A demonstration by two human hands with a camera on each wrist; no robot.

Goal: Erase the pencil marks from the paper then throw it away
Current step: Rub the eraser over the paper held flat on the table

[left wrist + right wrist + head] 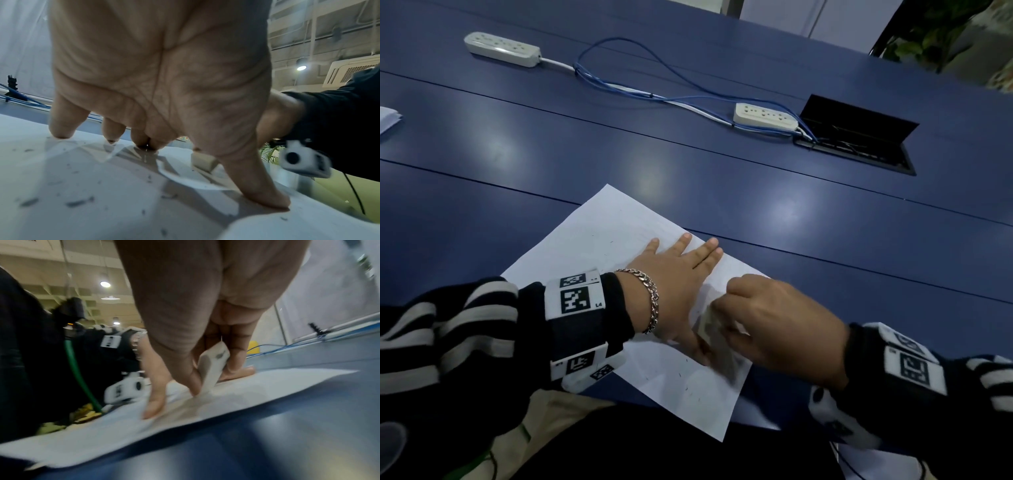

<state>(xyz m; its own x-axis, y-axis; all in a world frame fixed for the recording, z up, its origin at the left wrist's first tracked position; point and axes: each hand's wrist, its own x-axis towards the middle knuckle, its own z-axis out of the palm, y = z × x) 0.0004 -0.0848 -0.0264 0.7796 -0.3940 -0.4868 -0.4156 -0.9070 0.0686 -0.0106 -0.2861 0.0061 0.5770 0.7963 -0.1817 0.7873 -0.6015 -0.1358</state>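
White flat paper [602, 236] — right hand [774, 325] pinching worn rectangular eraser [213, 368]

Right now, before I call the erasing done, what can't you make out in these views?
- Pencil marks under the left hand: head view, palm covers that part of the paper.
- Eraser tip contact: right wrist view, motion blur; in the head view the right hand covers it.
- Remaining marks: too faint and small; only dark specks show.
- A bin: in no view.
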